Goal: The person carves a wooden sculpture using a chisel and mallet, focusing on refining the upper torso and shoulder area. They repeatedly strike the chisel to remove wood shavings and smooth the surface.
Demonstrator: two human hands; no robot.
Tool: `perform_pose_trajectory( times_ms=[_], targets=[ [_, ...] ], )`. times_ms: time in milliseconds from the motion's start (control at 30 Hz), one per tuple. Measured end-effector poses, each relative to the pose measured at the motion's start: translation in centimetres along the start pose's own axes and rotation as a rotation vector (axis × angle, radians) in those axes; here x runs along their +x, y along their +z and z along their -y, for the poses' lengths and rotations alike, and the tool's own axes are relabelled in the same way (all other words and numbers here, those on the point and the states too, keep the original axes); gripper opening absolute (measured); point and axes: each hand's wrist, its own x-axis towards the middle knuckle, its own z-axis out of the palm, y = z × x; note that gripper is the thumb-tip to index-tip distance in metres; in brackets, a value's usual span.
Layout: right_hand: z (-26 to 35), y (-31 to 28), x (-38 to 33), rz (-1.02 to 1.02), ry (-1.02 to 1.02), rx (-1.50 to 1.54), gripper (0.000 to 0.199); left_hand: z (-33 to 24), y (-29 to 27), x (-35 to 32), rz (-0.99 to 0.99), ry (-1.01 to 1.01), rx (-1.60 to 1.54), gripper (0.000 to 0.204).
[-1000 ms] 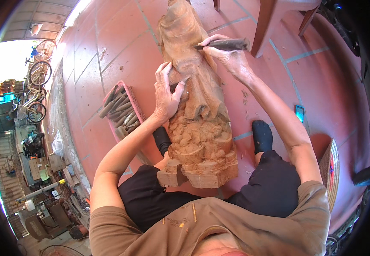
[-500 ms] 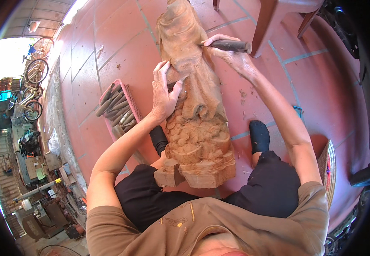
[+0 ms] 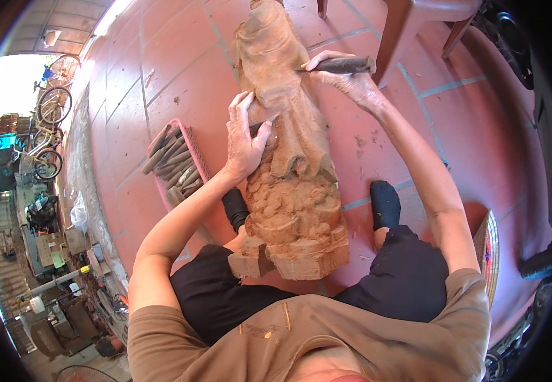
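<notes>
A tall wooden carving [image 3: 292,159] lies on the red tiled floor [image 3: 180,76] between my legs, its rough base resting near my lap. My left hand [image 3: 243,137] presses flat against the carving's left side, fingers spread over its middle. My right hand [image 3: 346,76] grips a dark-handled chisel [image 3: 343,65], whose blade points left into the upper part of the carving. My feet in black socks sit on either side of the wood.
A pink tray [image 3: 193,156] holding several chisels lies on the floor left of the carving. Wooden chair legs [image 3: 394,28] stand at the top right. Bicycles [image 3: 50,108] and workshop clutter fill the far left. A woven hat [image 3: 489,254] lies at my right.
My right hand has shifted the chisel slightly along the upper carving. My left hand stays pressed on the wood, and the view has drifted a little.
</notes>
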Motion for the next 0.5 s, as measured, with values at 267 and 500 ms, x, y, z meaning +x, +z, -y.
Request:
perform_pose_trajectory(
  times_ms=[267,500],
  targets=[
    [-1.8,1.1,0.3,-0.144,-0.035,0.131,0.014,0.3,0.6,0.3,0.001,0.01,0.002,0.064],
    [-0.4,-0.1,0.4,-0.05,-0.068,0.051,0.008,0.0,0.2,0.2,0.004,0.003,0.003,0.065]
  ],
)
